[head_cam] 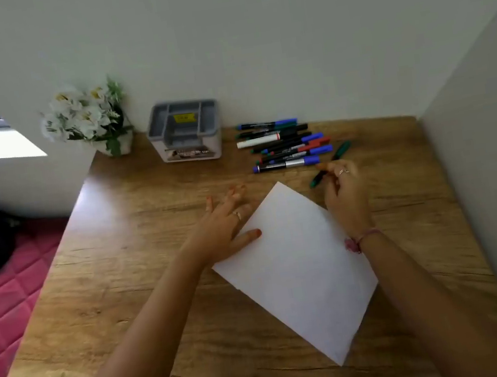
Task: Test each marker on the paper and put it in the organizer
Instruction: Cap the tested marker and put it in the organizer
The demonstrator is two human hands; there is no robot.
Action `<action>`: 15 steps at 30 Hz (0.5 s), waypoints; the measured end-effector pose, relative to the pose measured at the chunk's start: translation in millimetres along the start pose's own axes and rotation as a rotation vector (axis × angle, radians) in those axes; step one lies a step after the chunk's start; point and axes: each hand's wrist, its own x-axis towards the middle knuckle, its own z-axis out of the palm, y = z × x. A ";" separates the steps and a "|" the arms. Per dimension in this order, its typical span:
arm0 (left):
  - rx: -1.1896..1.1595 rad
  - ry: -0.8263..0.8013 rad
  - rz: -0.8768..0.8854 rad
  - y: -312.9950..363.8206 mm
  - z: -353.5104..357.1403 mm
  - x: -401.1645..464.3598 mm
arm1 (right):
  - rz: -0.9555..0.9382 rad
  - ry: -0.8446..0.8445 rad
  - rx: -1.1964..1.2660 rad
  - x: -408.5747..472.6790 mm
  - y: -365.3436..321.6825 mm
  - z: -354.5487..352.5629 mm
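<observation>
A white sheet of paper lies turned at an angle on the wooden tabletop, nearer the right edge than the left. The left hand lies flat with straight, spread fingers, its thumb pressing the paper's left edge and its fingertips on the bare wood. The right hand, just past the paper's far right edge, curls its fingers round a green marker that slants toward the far right corner. Just beyond it, a heap of markers in blue, green, red, black and white lies toward the far edge. The grey organizer, its compartments showing, stands against the far edge to the left of the heap. A pot of white flowers sits at the far left corner.
</observation>
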 end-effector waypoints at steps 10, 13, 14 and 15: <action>0.048 -0.112 0.069 -46.4 -9.0 13.5 | 0.121 -0.084 -0.159 1.6 1.9 5.2; 0.081 -0.120 0.119 -48.4 -4.4 15.2 | 0.163 -0.173 -0.167 6.3 2.9 4.4; 0.094 -0.114 0.136 -48.3 -3.1 15.6 | 0.190 -0.201 -0.180 9.7 2.4 3.7; 0.102 -0.109 0.152 -48.3 -2.1 16.1 | 0.211 -0.226 -0.223 13.5 4.1 4.7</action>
